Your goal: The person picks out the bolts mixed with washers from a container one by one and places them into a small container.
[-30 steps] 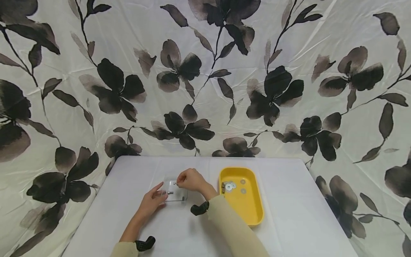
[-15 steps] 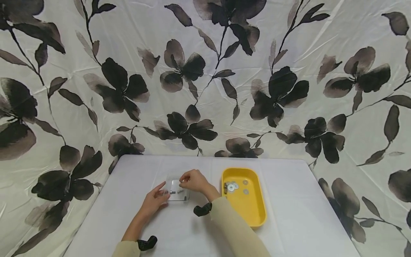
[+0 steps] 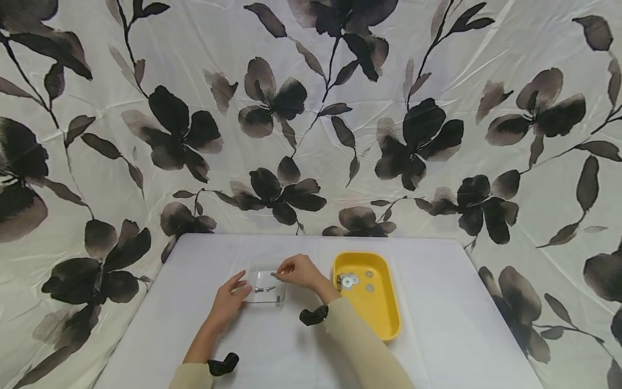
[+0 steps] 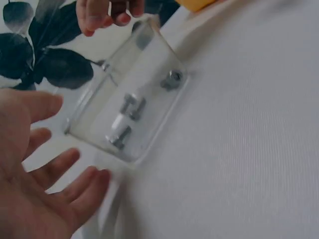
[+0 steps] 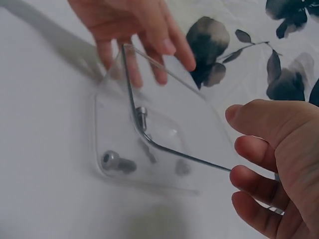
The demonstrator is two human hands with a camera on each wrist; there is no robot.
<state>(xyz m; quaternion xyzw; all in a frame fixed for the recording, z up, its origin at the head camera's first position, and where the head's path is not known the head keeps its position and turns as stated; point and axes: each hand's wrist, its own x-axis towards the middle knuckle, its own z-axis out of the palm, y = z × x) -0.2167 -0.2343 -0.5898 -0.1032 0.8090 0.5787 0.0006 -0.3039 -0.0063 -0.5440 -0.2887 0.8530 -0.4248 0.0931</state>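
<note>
A clear plastic box (image 3: 265, 302) stands on the white table, with a few metal bolts (image 3: 270, 289) lying loose on its floor. My left hand (image 3: 228, 300) is at the box's left side, fingers spread and relaxed; the left wrist view shows them near its wall, gripping nothing. Over the box's right rim, my right hand (image 3: 302, 272) has its fingers curled. Shiny metal pieces (image 5: 276, 210) show between those fingers in the right wrist view, seemingly bolts mostly hidden by the hand. At its fingertips in the head view is a small dark metal end (image 3: 274, 274).
To the right of the box stands a yellow tray (image 3: 369, 319) holding several flat washers (image 3: 347, 282) and small metal hardware at its left wall. A floral cloth (image 3: 311, 135) hangs behind the table. Each wrist wears a black device (image 3: 313, 315).
A bolt that my right fingers pinched over the box now lies inside it beside another. The right hand has shifted right toward the rim. My left fingers have drawn back slightly from the box.
</note>
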